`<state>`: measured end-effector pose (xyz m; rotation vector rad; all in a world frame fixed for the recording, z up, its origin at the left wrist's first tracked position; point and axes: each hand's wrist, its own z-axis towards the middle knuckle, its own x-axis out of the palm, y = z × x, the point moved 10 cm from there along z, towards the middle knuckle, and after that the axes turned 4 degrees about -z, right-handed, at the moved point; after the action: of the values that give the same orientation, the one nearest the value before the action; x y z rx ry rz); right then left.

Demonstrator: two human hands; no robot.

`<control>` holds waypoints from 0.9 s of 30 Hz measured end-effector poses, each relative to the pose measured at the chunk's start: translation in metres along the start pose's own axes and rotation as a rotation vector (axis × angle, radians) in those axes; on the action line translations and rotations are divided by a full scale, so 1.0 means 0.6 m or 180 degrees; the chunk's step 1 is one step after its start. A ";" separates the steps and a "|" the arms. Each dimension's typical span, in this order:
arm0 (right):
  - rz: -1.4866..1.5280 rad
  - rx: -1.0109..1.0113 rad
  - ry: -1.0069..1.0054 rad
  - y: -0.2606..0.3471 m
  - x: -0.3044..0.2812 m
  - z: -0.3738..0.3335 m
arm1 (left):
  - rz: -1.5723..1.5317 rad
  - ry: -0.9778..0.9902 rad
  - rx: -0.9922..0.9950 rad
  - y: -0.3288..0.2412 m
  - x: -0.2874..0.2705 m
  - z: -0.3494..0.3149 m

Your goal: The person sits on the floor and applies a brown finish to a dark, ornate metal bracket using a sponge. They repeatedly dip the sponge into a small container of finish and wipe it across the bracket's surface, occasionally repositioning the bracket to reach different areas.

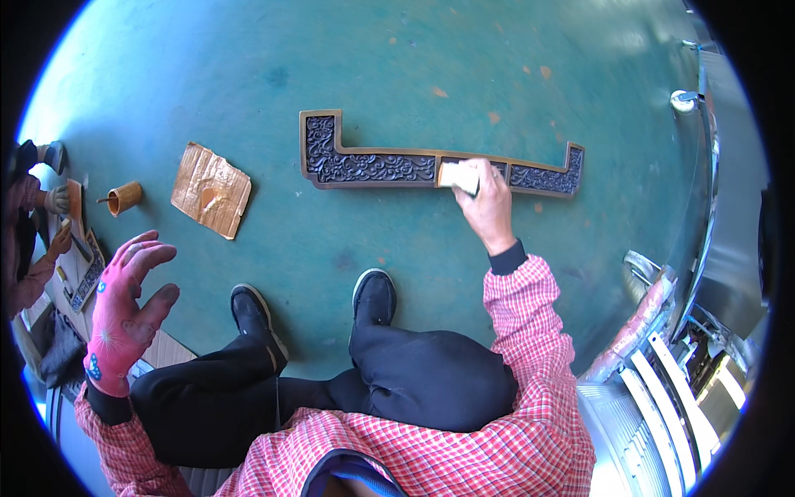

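Note:
A long carved panel (377, 168) lies on the green floor in front of me, dark floral relief inside a bronze-coloured frame, with upturned ends. Bare fingers of my right hand (489, 207) grip a pale sponge-like block (459, 177), held against the panel right of its middle. Part of the carving there is hidden by the hand. My left hand (128, 311), in a pink glove with blue prints, is raised above my left knee, fingers apart and nothing in it. Nearest to it are a flat piece of cardboard (199, 172) with a brown smear and a small brown cup (125, 199) with a stick in it.
At the far left another person's gloved hand (58, 200) and bare hand (60, 242) work near a similar carved piece (88, 286). Along the right side stand a wheeled metal frame (684, 101), a plastic-wrapped bundle (642, 319) and white curved strips (675, 406).

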<state>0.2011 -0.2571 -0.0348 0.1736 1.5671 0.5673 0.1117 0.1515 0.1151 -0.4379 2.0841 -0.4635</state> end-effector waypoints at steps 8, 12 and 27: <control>-0.0049 0.0101 0.0329 0.005 0.018 -0.059 | -0.0244 -0.0034 -0.0030 0.023 -0.005 0.008; 0.0269 0.0554 0.0238 0.008 -0.004 -0.076 | -0.0649 0.0079 -0.0025 0.063 0.010 0.010; 0.0053 0.0031 0.0303 0.173 -0.075 -0.042 | -0.1139 -0.0856 -0.0266 0.346 0.152 0.084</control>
<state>0.1573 -0.1939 0.0518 0.1691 1.6621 0.5884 0.0818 0.2800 -0.0763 -0.8816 1.7729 -0.4955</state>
